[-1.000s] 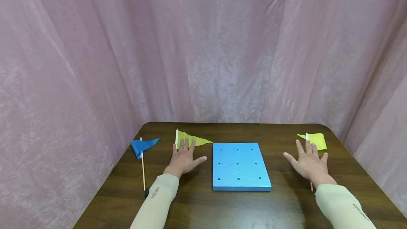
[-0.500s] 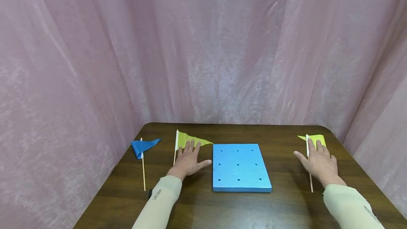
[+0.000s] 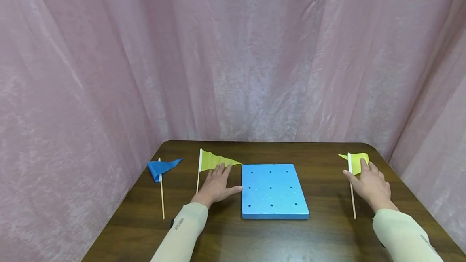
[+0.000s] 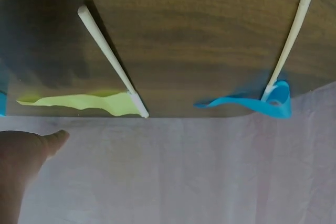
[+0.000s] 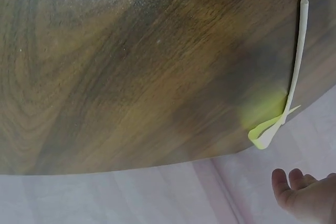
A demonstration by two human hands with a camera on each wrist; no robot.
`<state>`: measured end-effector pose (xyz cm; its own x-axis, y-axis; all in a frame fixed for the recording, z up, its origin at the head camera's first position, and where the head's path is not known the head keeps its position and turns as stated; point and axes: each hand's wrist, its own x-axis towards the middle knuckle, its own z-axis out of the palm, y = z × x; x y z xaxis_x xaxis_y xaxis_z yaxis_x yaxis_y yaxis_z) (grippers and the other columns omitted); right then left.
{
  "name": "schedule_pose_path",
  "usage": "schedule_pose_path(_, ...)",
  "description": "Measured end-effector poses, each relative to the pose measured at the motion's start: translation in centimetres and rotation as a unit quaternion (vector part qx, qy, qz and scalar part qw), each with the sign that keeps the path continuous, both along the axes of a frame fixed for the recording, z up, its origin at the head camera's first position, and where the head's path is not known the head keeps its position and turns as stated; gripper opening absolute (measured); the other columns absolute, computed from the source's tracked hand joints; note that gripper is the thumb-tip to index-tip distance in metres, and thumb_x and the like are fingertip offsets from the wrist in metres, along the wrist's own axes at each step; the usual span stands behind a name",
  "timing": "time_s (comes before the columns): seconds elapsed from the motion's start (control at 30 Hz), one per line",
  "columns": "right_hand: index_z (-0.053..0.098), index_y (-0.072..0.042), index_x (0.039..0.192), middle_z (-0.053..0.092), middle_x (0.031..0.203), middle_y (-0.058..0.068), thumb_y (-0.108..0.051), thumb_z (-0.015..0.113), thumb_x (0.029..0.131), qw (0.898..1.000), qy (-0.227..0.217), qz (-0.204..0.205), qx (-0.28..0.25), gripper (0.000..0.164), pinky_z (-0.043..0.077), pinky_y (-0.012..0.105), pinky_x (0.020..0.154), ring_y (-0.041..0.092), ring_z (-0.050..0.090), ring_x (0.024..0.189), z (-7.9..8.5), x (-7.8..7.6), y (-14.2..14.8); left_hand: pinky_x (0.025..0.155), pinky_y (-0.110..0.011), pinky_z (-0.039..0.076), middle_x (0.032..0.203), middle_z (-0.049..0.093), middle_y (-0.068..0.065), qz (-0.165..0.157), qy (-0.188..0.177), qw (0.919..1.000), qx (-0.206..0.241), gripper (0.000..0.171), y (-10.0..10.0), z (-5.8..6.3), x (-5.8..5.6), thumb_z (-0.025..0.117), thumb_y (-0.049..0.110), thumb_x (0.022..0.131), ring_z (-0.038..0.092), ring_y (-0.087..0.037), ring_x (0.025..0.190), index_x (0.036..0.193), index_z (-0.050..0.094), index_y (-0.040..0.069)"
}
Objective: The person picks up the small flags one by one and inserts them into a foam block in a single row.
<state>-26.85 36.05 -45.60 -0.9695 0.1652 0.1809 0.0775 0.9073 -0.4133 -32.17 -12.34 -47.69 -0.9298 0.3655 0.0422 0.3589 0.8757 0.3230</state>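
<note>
A pink curtain [image 3: 233, 51] hangs behind a dark wooden table [image 3: 262, 241], where a nine-hole blue board [image 3: 280, 195] lies between a person's left hand [image 3: 217, 185], fingers slightly spread and thumb out toward the board, and right hand [image 3: 371, 185], fingers slightly apart. A yellow pennant [image 3: 214, 161] lies just beyond the left hand, its tip near the board's far left corner, and a curled yellow flag [image 3: 358, 163] lies partly behind the right hand's fingers; contact cannot be told. A folded blue flag [image 3: 160, 168] rests on the table's left side.
</note>
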Motion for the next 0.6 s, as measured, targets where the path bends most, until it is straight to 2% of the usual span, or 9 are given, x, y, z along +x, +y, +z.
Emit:
schedule_pose_path(0.37,0.014,0.016,0.149,0.023,0.14,0.046,-0.062,0.04,0.099,0.999,-0.015,-0.028,-0.037,0.096,0.03,0.076,0.089,0.068,0.027,0.12,-0.5,0.7,0.3,0.115,-0.058,0.021,0.163,0.018,-0.017,-0.004,-0.043,0.9973,0.06,0.098,0.2,-1.0,0.4,0.061,0.066,0.087,0.015,-0.036,0.149,0.159,0.021,0.013)
schedule_pose_path(0.6,0.02,0.02,0.145,0.025,0.136,0.049,-0.057,0.042,0.1,0.998,-0.015,-0.034,-0.044,0.092,0.031,0.074,0.092,0.069,0.029,0.117,-0.7,0.8,0.3,0.114,-0.059,0.023,0.161,0.022,-0.017,-0.008,-0.068,0.994,0.085,0.098,0.3,-1.7,0.8,0.064,0.065,0.086,0.018,-0.036,0.149,0.159,0.023,0.013)
